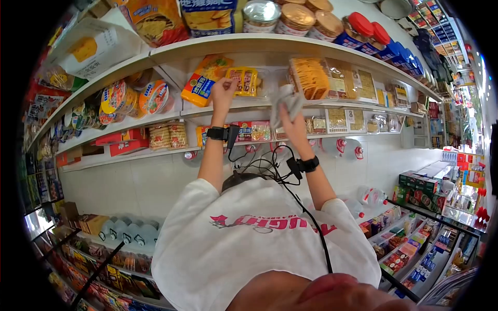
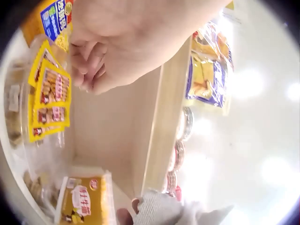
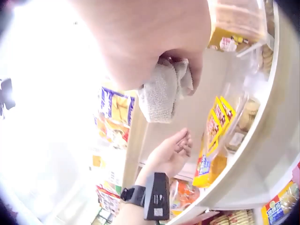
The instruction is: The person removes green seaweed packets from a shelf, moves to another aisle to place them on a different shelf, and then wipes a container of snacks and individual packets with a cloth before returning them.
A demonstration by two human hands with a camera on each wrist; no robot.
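Observation:
My right hand [image 1: 295, 127] grips a crumpled grey-white cloth [image 3: 161, 93] in front of the middle shelf. Part of the cloth hangs out below the curled fingers. My left hand [image 1: 223, 93] is raised at the same shelf, its fingers loosely bent with nothing between them. Close by it are yellow snack packets [image 2: 52, 96], which lie on a clear plastic container [image 2: 35, 154]. An orange-and-blue package [image 1: 202, 80] leans just left of this hand. Near the cloth stands a clear-sided pack of orange-brown biscuits [image 1: 311, 78] with a yellow label.
Above runs an upper shelf edge [image 1: 259, 39], with bags and lidded jars [image 1: 296, 19] over it. Instant noodle bowls [image 1: 155, 97] stand to the left, and clear boxes [image 1: 365, 85] to the right. A lower shelf holds more packets [image 1: 254, 131]. Black cables [image 1: 259, 160] hang between the wrists.

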